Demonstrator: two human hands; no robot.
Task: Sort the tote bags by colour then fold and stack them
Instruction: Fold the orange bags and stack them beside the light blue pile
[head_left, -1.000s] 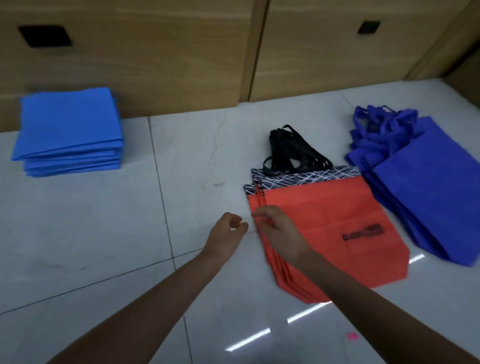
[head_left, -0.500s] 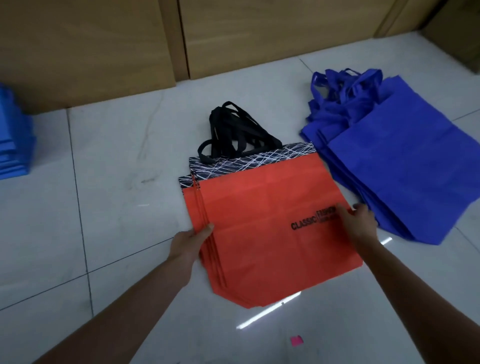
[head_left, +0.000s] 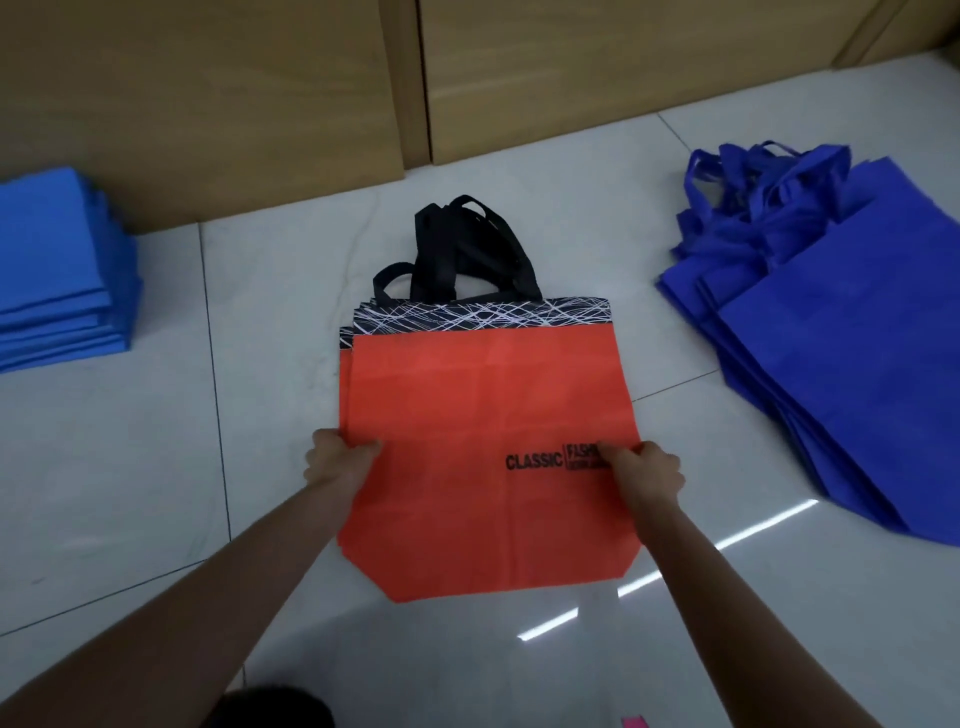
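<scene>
White tiled floor (head_left: 156, 467) fills the view, with wooden panels (head_left: 208, 104) along the back. Over on the right lies the big one: a loose pile of dark blue tote bags (head_left: 857, 364), unfolded, fanned out flat, handles bunched at the far end. Dead centre on the floor, the orange tote bags (head_left: 483, 405) lie flat, well apart from both blue lots, with edges of lower bags peeking out at the upper left. "CLASSIC" is printed in black near the right side. On the far left sits a neat stack of folded light blue bags (head_left: 52, 270), close to the panels. Now the hands: the left hand (head_left: 337, 460) pinches the orange fabric at its left edge, thumb on top and fingers curled beneath. The right hand (head_left: 644, 467) grips the right edge, thumb over the print. One bag or several, I cannot tell. Black handles (head_left: 467, 249) flop beyond the black-and-white band (head_left: 483, 317). A pink scrap (head_left: 634, 722) lies at the bottom edge.
</scene>
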